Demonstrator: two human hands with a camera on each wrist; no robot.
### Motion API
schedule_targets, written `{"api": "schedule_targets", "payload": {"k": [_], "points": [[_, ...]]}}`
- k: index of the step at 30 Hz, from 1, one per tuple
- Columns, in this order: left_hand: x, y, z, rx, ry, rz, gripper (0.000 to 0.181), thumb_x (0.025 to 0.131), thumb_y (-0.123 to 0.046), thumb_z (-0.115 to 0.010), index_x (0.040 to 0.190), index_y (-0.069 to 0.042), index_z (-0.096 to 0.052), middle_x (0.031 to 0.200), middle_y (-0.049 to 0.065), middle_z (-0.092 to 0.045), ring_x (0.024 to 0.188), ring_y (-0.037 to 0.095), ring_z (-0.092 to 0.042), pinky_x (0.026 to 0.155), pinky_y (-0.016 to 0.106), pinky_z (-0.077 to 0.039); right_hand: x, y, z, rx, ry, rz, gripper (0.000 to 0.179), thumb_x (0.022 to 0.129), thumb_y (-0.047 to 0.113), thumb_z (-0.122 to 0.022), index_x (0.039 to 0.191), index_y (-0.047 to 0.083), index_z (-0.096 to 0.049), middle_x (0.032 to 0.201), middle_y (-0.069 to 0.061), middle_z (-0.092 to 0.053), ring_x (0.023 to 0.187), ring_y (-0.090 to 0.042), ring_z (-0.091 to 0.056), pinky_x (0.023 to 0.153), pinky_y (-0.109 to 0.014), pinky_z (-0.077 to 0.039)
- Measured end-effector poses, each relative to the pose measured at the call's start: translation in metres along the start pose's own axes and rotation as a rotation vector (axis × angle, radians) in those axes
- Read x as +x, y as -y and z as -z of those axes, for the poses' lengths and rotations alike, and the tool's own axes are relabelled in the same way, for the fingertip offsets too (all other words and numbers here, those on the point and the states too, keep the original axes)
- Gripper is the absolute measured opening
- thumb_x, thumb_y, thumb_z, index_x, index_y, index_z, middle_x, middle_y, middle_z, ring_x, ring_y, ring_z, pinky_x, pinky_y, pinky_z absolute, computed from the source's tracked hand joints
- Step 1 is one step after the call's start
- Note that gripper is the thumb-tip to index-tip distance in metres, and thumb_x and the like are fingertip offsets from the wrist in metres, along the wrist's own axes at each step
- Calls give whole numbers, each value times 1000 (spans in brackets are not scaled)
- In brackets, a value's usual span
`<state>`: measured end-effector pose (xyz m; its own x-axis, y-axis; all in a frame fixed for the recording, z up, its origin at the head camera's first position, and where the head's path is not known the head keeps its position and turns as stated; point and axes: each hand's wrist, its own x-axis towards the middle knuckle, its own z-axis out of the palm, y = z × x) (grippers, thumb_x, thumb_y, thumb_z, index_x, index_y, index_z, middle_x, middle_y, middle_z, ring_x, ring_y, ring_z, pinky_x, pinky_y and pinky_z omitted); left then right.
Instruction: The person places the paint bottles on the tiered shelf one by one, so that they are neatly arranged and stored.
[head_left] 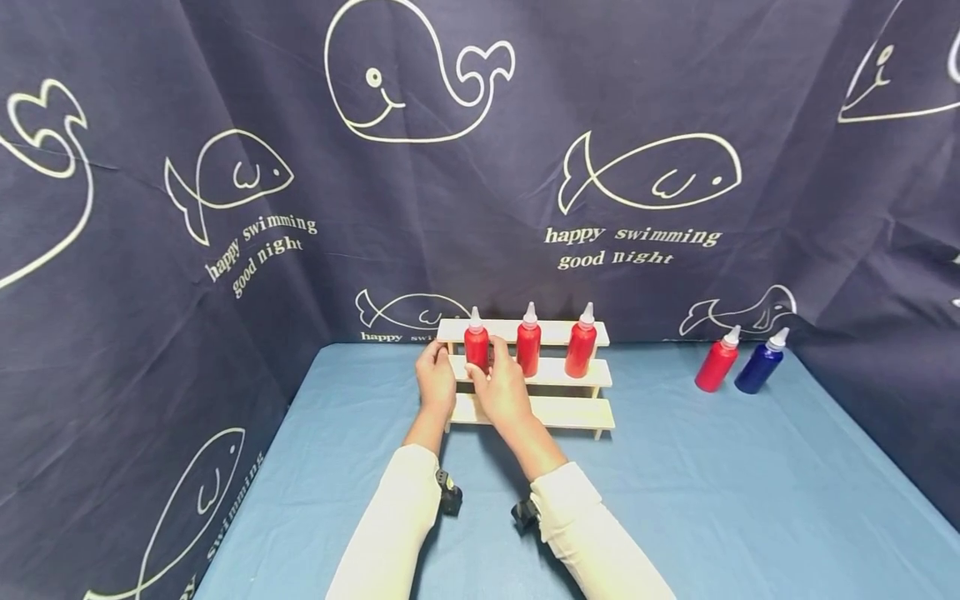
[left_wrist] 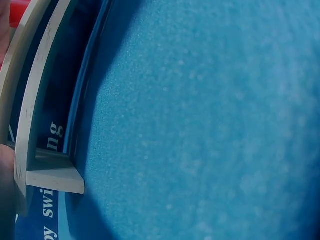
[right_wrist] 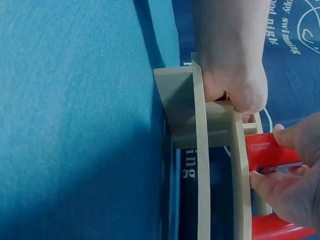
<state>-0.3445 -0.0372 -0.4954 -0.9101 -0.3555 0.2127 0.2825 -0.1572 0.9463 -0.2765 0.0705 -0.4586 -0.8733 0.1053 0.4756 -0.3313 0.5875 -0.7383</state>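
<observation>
A three-tier pale wooden rack (head_left: 558,411) stands near the back of the table. On its middle tier are three upright red squeeze bottles with white pointed caps: a left one (head_left: 476,346), a middle one (head_left: 528,350) and a right one (head_left: 581,350). My right hand (head_left: 504,392) holds the left bottle between thumb and fingers, its base at the tier in the right wrist view. My left hand (head_left: 437,382) grips the rack's left end with curled fingers; the left wrist view shows little of that hand beside the wooden boards (left_wrist: 25,105).
Farther right on the blue cloth-covered table (head_left: 675,492) stand another red bottle (head_left: 717,367) and a dark blue bottle (head_left: 761,368), side by side. A dark curtain (head_left: 480,200) with white fish drawings hangs behind the rack and along both sides.
</observation>
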Motion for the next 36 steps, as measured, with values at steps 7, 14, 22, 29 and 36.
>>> {"api": "schedule_targets", "payload": {"k": [7,14,22,29,36], "points": [[1,0,2,29,1,-9,31,102,7,-46,116,11,-73,116,31,-70,107,34,-61,100,51,-50,2,3,3,2,48,-34,53,94,13,-77,139,-1,-53,121,-27,-74,110,-39,-75,99,-53,-59],[0,-1,1,51,-11,11,32,102,6,-46,121,11,-71,125,28,-69,119,33,-62,108,49,-48,1,7,11,11,140,-111,64,90,10,-78,146,-2,-48,137,-29,-67,127,-42,-67,110,-54,-53],[2,0,1,36,-20,4,31,102,7,-46,122,13,-70,129,30,-68,127,38,-60,115,53,-44,-7,11,27,-31,241,-149,75,92,14,-77,154,-8,-42,147,-31,-59,138,-42,-59,117,-54,-47],[2,2,1,53,-9,10,30,102,6,-47,120,10,-71,126,28,-69,122,36,-61,112,50,-46,-12,6,39,-5,307,-177,77,93,17,-76,157,-5,-40,151,-28,-57,140,-41,-59,117,-54,-47],[3,4,3,61,-10,16,30,102,5,-47,121,10,-70,127,27,-68,124,35,-60,113,51,-46,-16,7,42,21,321,-140,56,92,12,-76,141,-4,-55,142,-28,-64,126,-44,-66,110,-55,-53]]}}
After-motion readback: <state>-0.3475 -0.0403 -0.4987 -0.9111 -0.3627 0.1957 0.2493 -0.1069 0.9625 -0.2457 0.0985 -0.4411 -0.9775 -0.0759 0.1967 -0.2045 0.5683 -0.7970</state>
